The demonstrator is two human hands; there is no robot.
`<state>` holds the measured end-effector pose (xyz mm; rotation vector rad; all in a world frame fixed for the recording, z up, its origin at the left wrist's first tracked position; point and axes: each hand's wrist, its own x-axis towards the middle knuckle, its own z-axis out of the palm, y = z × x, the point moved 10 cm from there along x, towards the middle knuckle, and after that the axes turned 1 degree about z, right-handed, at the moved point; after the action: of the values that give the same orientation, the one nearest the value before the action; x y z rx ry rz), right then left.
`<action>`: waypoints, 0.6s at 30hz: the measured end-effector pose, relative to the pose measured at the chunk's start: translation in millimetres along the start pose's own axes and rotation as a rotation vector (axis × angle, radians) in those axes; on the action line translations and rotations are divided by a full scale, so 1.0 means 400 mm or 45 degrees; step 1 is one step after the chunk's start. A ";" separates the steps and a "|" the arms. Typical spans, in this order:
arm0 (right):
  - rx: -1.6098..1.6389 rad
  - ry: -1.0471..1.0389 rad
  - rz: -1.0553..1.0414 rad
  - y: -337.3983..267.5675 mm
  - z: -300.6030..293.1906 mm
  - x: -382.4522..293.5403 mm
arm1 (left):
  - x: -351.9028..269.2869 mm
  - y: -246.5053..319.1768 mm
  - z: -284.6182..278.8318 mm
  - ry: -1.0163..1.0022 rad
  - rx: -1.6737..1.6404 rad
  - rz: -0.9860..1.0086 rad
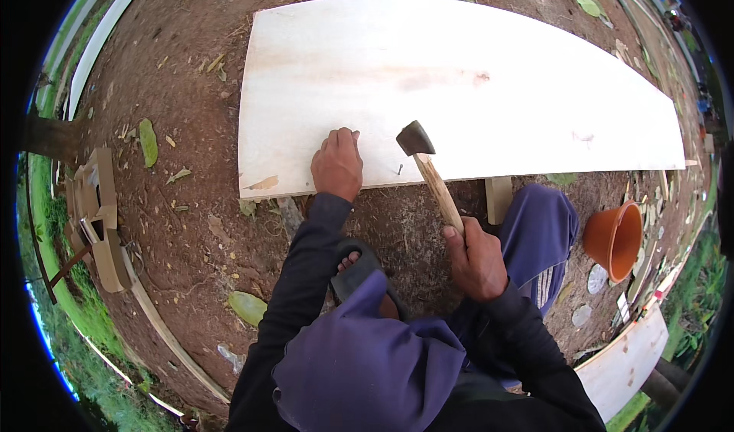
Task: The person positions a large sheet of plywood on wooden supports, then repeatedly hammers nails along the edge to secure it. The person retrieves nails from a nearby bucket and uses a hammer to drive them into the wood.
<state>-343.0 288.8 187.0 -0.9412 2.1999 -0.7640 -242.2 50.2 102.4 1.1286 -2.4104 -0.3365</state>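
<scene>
A large pale plywood sheet lies before me, with a wooden piece showing under its near edge. In my right hand is the wooden handle of a hammer. Its dark metal head is over the sheet near that edge. Just left of the handle a nail sticks up from the plywood, slightly tilted. My left hand rests on the sheet, left of the nail, fingers curled under; whether they hold anything is hidden. A small nail-head-like dot shows near the left corner.
An orange bucket stands tilted in view at right, past my knee. At left are a cardboard box and a long wood strip. Another plywood sheet lies lower right. Leaves and scraps litter the soil.
</scene>
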 end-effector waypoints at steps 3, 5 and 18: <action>0.091 0.206 -0.160 -0.125 -0.104 -0.024 | -0.004 -0.003 -0.007 0.029 0.010 0.006; 0.168 0.304 -0.245 -0.133 -0.132 -0.044 | -0.004 -0.002 -0.012 0.042 0.009 0.011; 0.146 0.283 -0.227 -0.160 -0.164 -0.028 | -0.003 -0.004 -0.005 0.062 0.047 0.022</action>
<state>-357.5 277.6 277.6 -1.0476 2.2512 -1.1140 -239.4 50.2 103.0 1.1186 -2.3915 -0.2566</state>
